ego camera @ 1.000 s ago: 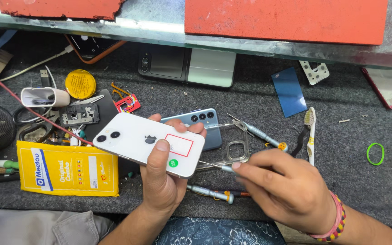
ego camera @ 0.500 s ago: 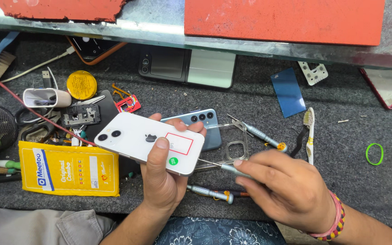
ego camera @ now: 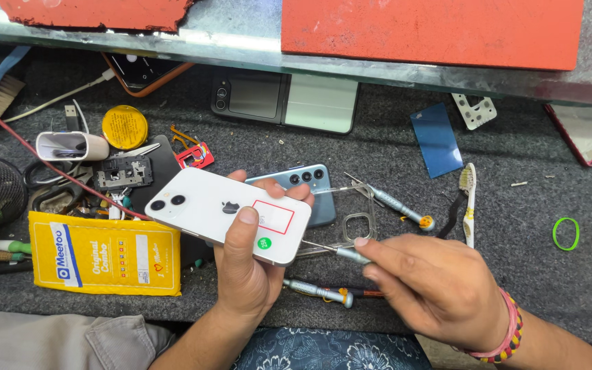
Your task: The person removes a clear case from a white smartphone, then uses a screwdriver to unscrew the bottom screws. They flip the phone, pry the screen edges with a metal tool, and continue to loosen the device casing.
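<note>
White phone and small screwdriver

The white phone point(ego camera: 224, 214) lies back-up, tilted, gripped above the mat — the thin grey screwdriver point(ego camera: 334, 251) points its tip at the phone's lower end.

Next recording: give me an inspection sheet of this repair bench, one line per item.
Surface: dark grey felt mat, specked with debris.
Job's things: white phone back up in the left hand, thumb on it; small screwdriver in the right hand, tip at the phone's bottom edge.
Clutter: blue phone, clear case, two more screwdrivers, toothbrush, yellow packet, yellow tin, green ring.
Grippers: both hands closed on their items.
Cables: red wire, white cable.
Surroundings: glass shelf with red sheets.
</note>
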